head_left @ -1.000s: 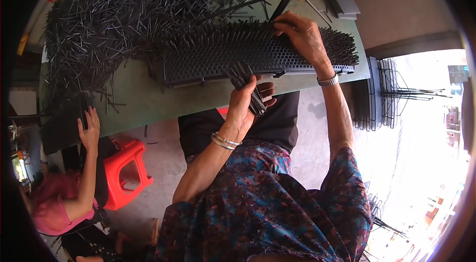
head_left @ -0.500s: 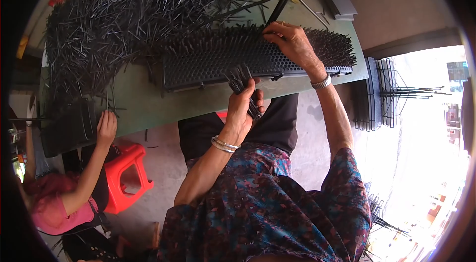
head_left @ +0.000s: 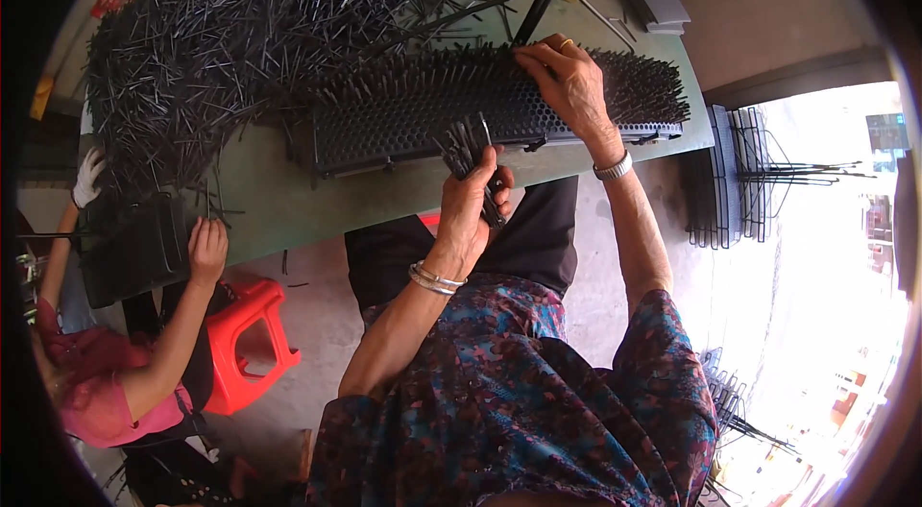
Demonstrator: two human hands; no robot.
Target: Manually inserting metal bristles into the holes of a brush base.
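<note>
A long black tray with a honeycomb of round holes [head_left: 423, 128] lies along the table's near edge. Thin black sticks [head_left: 648, 89] stand upright in its far rows and right end. Held just in front of the tray, my left hand [head_left: 468, 209] is closed around a bundle of black sticks [head_left: 464, 152], their ends fanning upward. My right hand [head_left: 573, 89] reaches over the tray, thumb and fingers pinched at the standing sticks; what is between the fingertips is too small to make out.
A big heap of loose black sticks [head_left: 240, 27] covers the table's far left. At left, a co-worker's bare hand [head_left: 207, 248] and gloved hand [head_left: 88, 179] are by a black panel [head_left: 144, 243]. A red stool [head_left: 252, 344] stands below; wire racks [head_left: 740, 176] are at right.
My right hand has shifted slightly up and away over the tray, still pinched. My left hand stays nearly still with its bundle. The co-worker's gloved hand has come up beside the heap.
</note>
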